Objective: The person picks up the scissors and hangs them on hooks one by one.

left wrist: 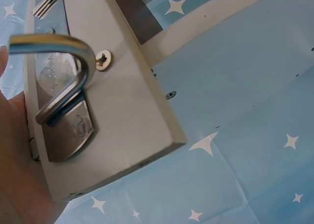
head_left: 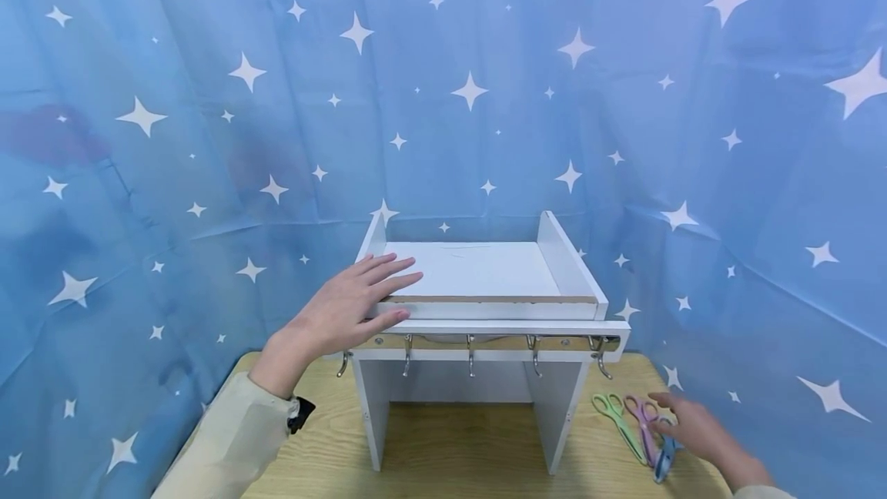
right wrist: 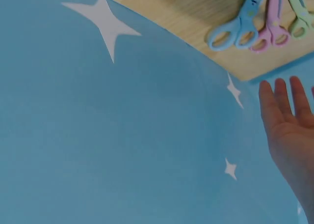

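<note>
A white shelf unit (head_left: 471,276) with raised sides stands on the table. Along its front runs a shiny metal strip (head_left: 436,343) bearing several hooks (head_left: 472,359). My left hand (head_left: 339,303) rests at the unit's front left corner, fingers spread and extended. The left wrist view shows one hook (left wrist: 87,62) and the board's end (left wrist: 127,121) up close, beside the palm. To the right, my right hand (head_left: 696,430) hovers near green scissors (head_left: 624,422), pink scissors (head_left: 646,430) and blue scissors (head_left: 665,457). Its fingers look extended in the right wrist view, holding nothing.
The wooden table (head_left: 312,422) carries the unit and the scissors. A blue curtain (head_left: 443,98) with white stars hangs behind and around both sides. Below the shelf, side panels (head_left: 561,406) frame an open space.
</note>
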Demonstrator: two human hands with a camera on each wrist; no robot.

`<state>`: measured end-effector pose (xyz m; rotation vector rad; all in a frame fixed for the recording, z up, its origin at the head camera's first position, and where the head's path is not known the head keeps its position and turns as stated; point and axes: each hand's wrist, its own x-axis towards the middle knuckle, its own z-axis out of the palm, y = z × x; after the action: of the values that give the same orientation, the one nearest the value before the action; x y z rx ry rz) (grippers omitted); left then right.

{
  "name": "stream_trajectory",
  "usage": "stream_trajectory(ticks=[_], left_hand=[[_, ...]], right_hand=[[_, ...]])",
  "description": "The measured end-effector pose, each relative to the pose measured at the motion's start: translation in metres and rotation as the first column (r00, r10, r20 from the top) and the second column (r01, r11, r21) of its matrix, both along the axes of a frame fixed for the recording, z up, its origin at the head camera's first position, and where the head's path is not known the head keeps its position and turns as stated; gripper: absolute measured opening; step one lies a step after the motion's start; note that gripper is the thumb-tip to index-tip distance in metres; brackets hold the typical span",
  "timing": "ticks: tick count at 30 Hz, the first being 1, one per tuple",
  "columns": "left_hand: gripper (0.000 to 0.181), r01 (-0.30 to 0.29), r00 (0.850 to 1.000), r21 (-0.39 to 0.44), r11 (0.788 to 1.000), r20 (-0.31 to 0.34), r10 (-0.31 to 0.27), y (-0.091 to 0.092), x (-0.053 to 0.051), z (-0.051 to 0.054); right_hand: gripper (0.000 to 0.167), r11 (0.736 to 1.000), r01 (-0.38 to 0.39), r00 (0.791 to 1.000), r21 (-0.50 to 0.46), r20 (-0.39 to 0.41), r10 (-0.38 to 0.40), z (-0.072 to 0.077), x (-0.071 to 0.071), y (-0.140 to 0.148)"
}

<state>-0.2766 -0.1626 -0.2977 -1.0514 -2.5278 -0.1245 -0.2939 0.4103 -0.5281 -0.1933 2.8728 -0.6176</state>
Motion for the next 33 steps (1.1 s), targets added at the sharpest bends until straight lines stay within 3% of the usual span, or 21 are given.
stream_trajectory(ticks=[7, 15, 25, 33], left_hand=[[0.058, 0.001, 1.0, 0.011, 1.0, 0.009, -0.001, 0.001, 0.0, 0.001], [0.058, -0.012, 1.0, 0.005, 1.0, 0.027, 0.011, 0.001, 0.0, 0.001], [0.058, 0.004, 1.0, 0.016, 1.0, -0.01, -0.004, 0.001, 0.001, 0.001], [0.058, -0.011, 1.0, 0.013, 1.0, 0.004, 0.011, 0.001, 0.001, 0.0]], right_hand=[[0.067, 1.0, 0.004, 1.0, -0.024, -0.021, -0.005, -0.014, 0.007, 0.004], [0.074, 0.998, 0.062, 0.997, -0.019, 0.047, -0.061, -0.024, 0.012, 0.006], [0.071, 0.991, 0.13, 0.991, -0.023, 0.036, -0.129, -0.036, 0.019, 0.01], [0.065, 0.972, 0.233, 0.969, -0.039, 0.09, -0.228, -0.042, 0.026, 0.014]])
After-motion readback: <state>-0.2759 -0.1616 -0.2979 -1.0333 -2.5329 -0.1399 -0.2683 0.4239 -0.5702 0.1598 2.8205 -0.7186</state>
